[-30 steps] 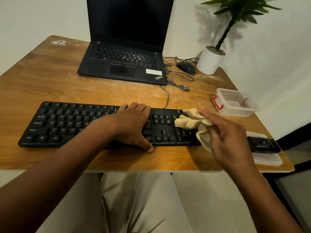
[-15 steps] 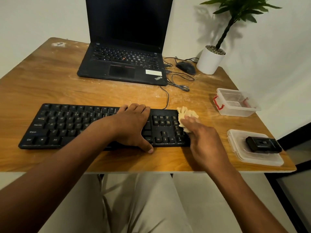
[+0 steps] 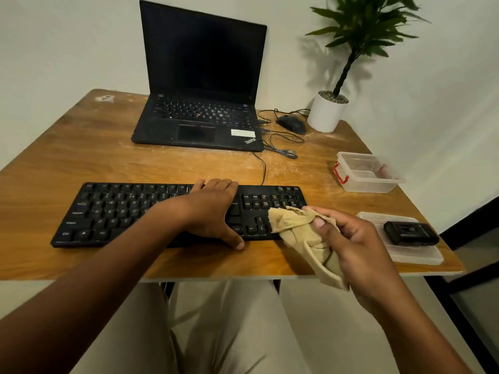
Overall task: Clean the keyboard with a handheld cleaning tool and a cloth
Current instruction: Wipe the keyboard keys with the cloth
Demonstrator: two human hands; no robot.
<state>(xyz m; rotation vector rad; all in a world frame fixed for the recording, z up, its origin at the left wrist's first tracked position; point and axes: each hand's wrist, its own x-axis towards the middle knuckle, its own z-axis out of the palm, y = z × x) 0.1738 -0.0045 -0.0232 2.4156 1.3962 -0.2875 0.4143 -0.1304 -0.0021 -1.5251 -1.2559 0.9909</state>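
Observation:
A black keyboard (image 3: 121, 211) lies along the front of the wooden table (image 3: 81, 152). My left hand (image 3: 213, 209) rests flat on its middle-right keys, thumb over the front edge. My right hand (image 3: 353, 247) grips a crumpled beige cloth (image 3: 299, 233), whose front end lies over the keyboard's lower right corner while the rest hangs past the table's front edge. A black handheld cleaning tool (image 3: 410, 233) lies on a clear plastic lid (image 3: 415, 255) at the right, untouched.
An open black laptop (image 3: 199, 122) stands behind the keyboard. A black mouse (image 3: 291, 124) with cables and a white potted plant (image 3: 326, 112) sit at the back right. A clear plastic box (image 3: 368, 172) with red clips is near the right edge.
My right hand pressed the cloth onto the keyboard's right end, then drew it back toward me and lifted it. The left hand stayed put on the keys.

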